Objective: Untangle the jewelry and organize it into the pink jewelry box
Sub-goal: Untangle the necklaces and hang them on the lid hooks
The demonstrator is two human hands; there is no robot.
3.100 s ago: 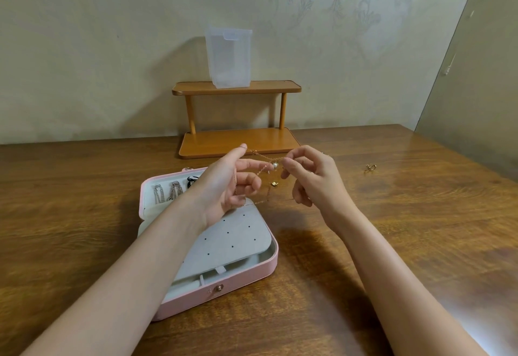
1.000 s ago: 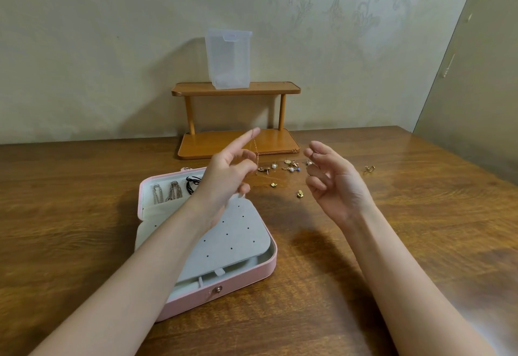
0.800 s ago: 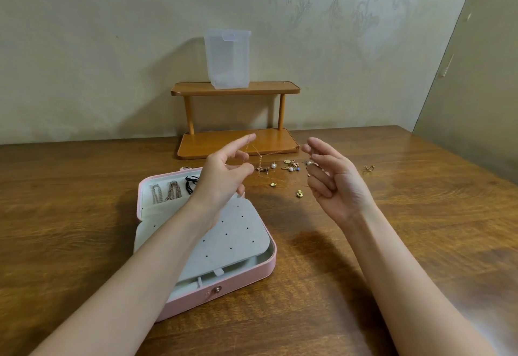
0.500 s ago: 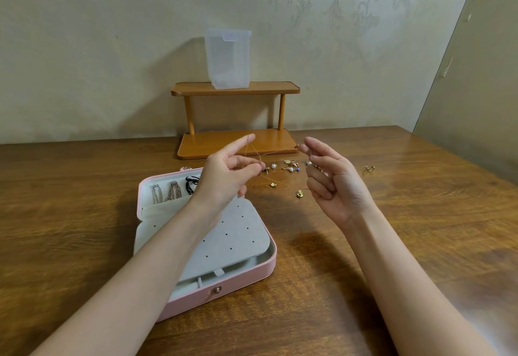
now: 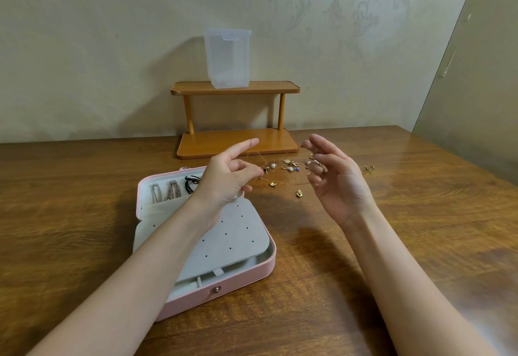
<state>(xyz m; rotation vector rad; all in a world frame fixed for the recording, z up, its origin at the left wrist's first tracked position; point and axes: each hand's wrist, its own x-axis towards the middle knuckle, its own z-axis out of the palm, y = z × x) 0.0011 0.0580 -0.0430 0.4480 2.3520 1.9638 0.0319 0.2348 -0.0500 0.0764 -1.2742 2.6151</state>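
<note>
Left hand (image 5: 227,179) and right hand (image 5: 336,179) each pinch a thin gold chain (image 5: 259,156) above scattered earrings (image 5: 290,166) on the tabletop (image 5: 392,243); pink jewelry box (image 5: 224,291) open, beside a wooden shelf (image 5: 235,142).

Both bare forearms reach forward, raised off surface. Left hand (image 5: 227,179): index finger pointing out, thumb and other fingers curled, pinching thin gold chain (image 5: 259,159). Right hand (image 5: 337,179): palm facing left, fingers (image 5: 322,145) loosely bent, tips pinching chain's other end.
</note>
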